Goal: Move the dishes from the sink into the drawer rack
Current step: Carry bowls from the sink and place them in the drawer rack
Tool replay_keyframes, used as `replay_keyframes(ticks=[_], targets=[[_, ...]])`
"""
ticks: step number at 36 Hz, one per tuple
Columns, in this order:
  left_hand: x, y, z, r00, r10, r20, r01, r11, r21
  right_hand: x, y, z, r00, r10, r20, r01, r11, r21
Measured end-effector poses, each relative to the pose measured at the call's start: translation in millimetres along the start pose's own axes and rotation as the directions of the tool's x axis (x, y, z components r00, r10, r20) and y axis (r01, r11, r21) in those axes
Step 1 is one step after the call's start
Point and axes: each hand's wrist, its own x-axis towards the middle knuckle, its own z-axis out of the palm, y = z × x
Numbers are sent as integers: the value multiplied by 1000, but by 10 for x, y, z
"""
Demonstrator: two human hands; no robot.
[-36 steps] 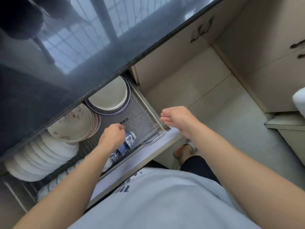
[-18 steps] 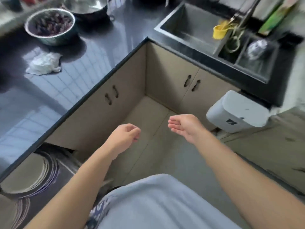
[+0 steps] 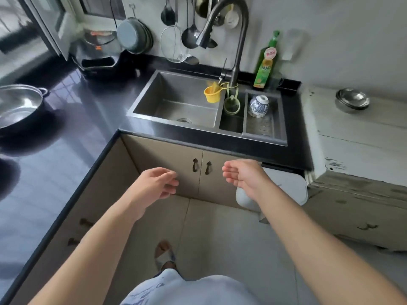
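My two hands hang in front of the sink cabinet and hold nothing: the left hand (image 3: 154, 186), at about 7 o'clock from the sink, has its fingers (image 3: 169, 183) loosely curled and a little apart, thumb clear of them, and the right hand (image 3: 244, 176), at about 5 o'clock from the sink, is turned palm inward with its fingers (image 3: 229, 172) gently bent and close together, touching nothing. I see one dark glossy counter (image 3: 55, 150) running in an L from 9 o'clock round to the back wall, and below it beige cabinet doors (image 3: 167, 166) with dark handles; the floor (image 3: 211, 234) is pale tile, and one slippered foot (image 3: 164, 254) shows at 6 o'clock. One steel sink (image 3: 176, 102) is set in the counter at 12 o'clock, with one large basin on the left and a smaller part on the right that carries one drain tray (image 3: 262, 124). In that tray, at 1 o'clock from my hands, stand the dishes I can count: blue-and-white bowls (image 3: 258, 105), turned upside down and stacked, two as far as I can tell. One curved faucet (image 3: 233, 40) rises behind the sink, with one yellow cup (image 3: 211, 94) hung at its foot and one green bottle (image 3: 265, 62) just to the right. One worn white cabinet (image 3: 352, 137) at 3 o'clock bears steel bowls (image 3: 352, 100), nested; I cannot tell how many. One big steel pot (image 3: 17, 106) sits at 9 o'clock, and ladles and one strainer (image 3: 174, 45) hang on the wall.
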Motion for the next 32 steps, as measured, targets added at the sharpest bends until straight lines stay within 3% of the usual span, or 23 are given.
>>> replay_keyframes(ticks=[8,12,18,24,29,32], targets=[[1286,791,-75,994,13,108,-24,995,93,897,-422,-214,969,-41,-243,48,999,24],[1821,1196,84,985,-2,175,-25,988,150,1212,-447,-503,935,40,-353,-27,999,42],[2472,1473,454,990,-7,140,-12,991,131,2033,-673,-879,909,56,-412,-51,998,24],[2907,1644,654,994,-108,4,107,990,92,3296,-1087,-1133,924,-61,-377,-49,960,-276],[3102,1833,645,987,-157,-26,159,983,88,4161,-1671,-1358,903,-276,-330,-3,762,-647],[3181,1860,656,980,-187,-66,191,980,53,4637,-1873,-1504,895,-307,-325,-59,640,-766]])
